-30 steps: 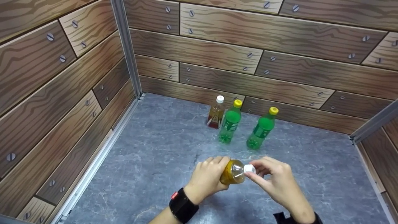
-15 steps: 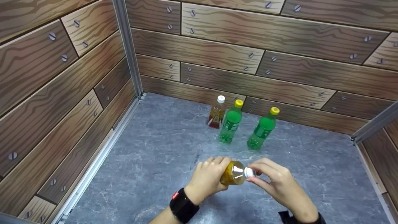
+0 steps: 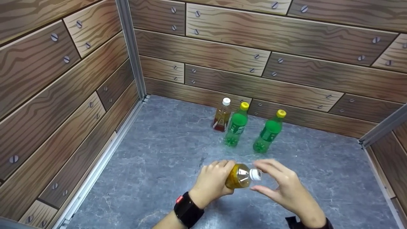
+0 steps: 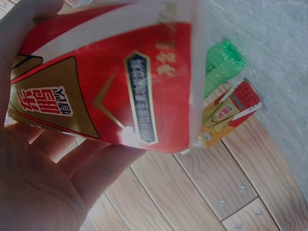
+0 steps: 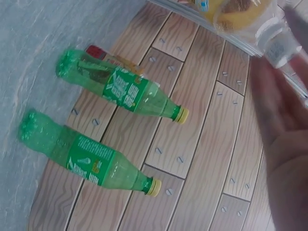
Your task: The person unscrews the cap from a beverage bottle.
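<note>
My left hand grips a plastic drink bottle of amber liquid, tilted with its neck toward the right. In the left wrist view the bottle's red and gold label fills much of the frame, fingers wrapped around it. A white cap sits on the bottle's mouth. My right hand is spread around the cap, thumb below and fingers above, with gaps showing on both sides. The right wrist view shows the cap close by the fingers.
Behind the hands stand two green bottles with yellow caps, one on the left and one on the right. Another amber bottle with a white cap stands beside the left one. Wood-patterned walls enclose the grey marbled tabletop.
My right fingers and thumb, which pinched the cap earlier, have spread apart from it. My left hand keeps its grip on the bottle, almost unmoved.
</note>
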A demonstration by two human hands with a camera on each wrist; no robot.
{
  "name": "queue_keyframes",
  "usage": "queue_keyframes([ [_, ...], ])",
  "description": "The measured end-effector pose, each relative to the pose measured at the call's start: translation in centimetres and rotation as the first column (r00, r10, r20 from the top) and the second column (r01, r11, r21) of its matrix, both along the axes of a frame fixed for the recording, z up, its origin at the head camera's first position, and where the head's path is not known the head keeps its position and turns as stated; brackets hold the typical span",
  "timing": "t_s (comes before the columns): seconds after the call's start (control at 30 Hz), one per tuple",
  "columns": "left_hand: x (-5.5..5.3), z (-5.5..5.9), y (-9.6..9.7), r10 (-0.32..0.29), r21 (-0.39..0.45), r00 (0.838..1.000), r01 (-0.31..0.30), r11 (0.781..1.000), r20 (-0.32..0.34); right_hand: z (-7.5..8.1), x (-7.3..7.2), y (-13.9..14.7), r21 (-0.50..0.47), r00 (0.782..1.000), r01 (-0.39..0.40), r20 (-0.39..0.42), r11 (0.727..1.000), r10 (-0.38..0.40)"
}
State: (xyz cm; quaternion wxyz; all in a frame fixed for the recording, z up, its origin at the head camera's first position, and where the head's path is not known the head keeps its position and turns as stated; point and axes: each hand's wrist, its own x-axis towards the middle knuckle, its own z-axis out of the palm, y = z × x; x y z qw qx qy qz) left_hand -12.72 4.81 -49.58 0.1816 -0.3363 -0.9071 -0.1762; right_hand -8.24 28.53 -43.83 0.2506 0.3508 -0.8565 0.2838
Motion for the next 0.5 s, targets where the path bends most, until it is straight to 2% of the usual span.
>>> queue_keyframes([
  [0.13,0.0,0.0,0.0,0.003,-0.001,1.000,-0.003,1.000,-0.010,0.2,0.2,-0.6,-0.037,0.994,0.098,0.051,0.995,-0.096],
  [0.23,0.1,0.1,0.0,0.001,-0.004,1.000,-0.001,1.000,-0.008,0.3,0.3,-1.0,-0.030,0.989,0.137,0.056,0.990,-0.135],
  [0.5,0.2,0.0,0.0,0.012,0.001,1.000,-0.012,1.000,0.002,0.5,0.6,-1.0,-0.010,0.993,0.090,0.082,0.996,-0.089],
])
